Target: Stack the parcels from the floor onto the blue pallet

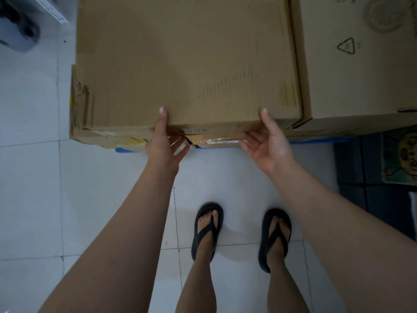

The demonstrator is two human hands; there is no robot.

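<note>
Straight ahead at twelve o'clock, the large worn brown cardboard parcel (187, 64) lies flat on the low blue pallet (119, 150), of which only a thin strip shows under its near edge. Your left hand (165, 143) has its thumb laid over the parcel's top edge and its fingers spread against the torn, taped front face. Your right hand (268, 143) is spread wide in the same way, thumb on top and palm turned up towards you. Neither hand is curled round anything, so you look to be steadying or nudging the parcel, not carrying it.

At one o'clock a second brown cardboard box with a printed recycling triangle (361, 64) sits tight against the parcel's right side. That snug fit likely explains holding the near edge: from there you can square it up. At six o'clock your black flip-flops (207, 229) stand on the white tiled floor (33, 177), clear of the pallet's edge.
</note>
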